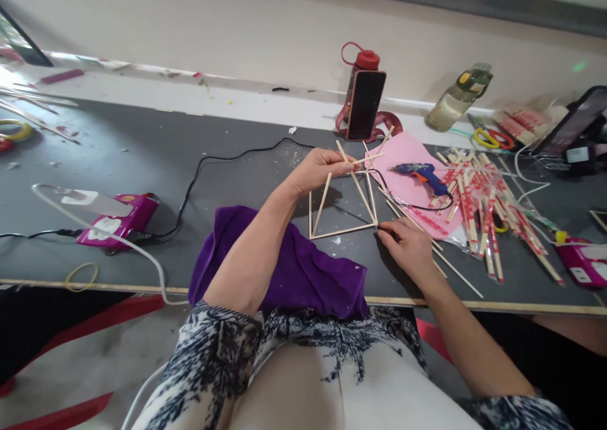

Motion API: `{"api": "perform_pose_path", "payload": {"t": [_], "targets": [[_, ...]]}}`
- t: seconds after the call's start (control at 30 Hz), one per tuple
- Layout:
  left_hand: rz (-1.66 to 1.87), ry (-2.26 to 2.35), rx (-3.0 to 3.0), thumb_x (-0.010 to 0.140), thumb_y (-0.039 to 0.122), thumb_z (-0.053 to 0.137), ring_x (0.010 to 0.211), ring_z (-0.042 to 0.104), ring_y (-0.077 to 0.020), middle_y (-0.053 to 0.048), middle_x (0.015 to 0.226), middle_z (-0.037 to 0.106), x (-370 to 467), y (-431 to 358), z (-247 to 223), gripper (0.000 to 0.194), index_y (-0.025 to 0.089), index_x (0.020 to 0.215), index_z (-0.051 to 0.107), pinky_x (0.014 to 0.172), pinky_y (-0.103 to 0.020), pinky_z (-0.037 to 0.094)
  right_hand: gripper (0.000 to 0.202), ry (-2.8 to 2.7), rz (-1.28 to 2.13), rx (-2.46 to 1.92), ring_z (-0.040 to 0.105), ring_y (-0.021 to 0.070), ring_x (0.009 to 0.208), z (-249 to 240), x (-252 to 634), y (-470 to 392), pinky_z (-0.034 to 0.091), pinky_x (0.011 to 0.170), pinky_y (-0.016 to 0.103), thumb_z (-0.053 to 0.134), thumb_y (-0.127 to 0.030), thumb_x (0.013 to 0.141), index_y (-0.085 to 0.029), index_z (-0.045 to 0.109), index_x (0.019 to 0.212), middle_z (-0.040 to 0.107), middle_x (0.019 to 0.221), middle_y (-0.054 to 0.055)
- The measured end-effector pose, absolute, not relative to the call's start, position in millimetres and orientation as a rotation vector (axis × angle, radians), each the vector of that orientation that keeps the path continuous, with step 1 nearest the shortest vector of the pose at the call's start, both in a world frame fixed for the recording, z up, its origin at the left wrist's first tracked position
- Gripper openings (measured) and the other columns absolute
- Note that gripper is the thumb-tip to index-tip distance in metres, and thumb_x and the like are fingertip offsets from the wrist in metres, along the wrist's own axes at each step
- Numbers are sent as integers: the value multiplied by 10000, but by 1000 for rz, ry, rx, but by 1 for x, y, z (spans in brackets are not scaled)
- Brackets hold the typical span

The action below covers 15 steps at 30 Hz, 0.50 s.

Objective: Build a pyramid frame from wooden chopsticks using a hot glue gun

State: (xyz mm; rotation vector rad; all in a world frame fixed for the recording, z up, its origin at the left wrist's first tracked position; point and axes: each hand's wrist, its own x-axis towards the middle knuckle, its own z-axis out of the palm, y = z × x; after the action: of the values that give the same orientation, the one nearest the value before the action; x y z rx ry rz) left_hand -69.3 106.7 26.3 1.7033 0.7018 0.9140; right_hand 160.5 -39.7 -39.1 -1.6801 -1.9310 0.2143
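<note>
A frame of thin wooden chopsticks [342, 231] stands on the grey table, with a four-sided base and slanted sticks rising from its corners. My left hand [318, 169] is closed over the far side, pinching a slanted chopstick [362, 194] near its upper end; crossing sticks show beyond the fingertips. At the near right corner of the base, my right hand [408, 245] rests low on the table, thumb and fingers drawn together on the joint. Loose chopsticks [458, 277] lie beside that hand. A blue hot glue gun [424, 174] lies on a pink sheet [403, 152] behind it.
A purple cloth [308, 272] lies at the front edge. Wrapped chopsticks [493, 212] are heaped at right. A phone [367, 105] leans on a red-capped bottle [367, 59]; another bottle [458, 98] stands right. A black cord [203, 159] runs to a purple power strip [118, 224].
</note>
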Motion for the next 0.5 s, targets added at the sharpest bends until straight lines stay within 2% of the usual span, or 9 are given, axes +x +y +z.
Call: {"api": "perform_pose_path", "payload": {"t": [0.33, 0.5], "targets": [[929, 716, 1686, 732, 410, 677, 883, 646, -177, -86, 927, 721, -69, 104, 27, 317, 141, 883, 751, 819, -266, 470, 172, -2020, 142, -1771, 575, 172, 711, -39, 152, -37, 377, 613, 275, 498, -288, 839, -204, 631, 769, 630, 750, 39], [893, 728, 1696, 747, 402, 665, 852, 644, -159, -83, 913, 722, -68, 103, 28, 313, 141, 898, 748, 786, -244, 466, 153, -1913, 475, -1711, 565, 157, 651, -33, 161, -43, 412, 610, 279, 540, -312, 810, -206, 626, 742, 624, 703, 18]]}}
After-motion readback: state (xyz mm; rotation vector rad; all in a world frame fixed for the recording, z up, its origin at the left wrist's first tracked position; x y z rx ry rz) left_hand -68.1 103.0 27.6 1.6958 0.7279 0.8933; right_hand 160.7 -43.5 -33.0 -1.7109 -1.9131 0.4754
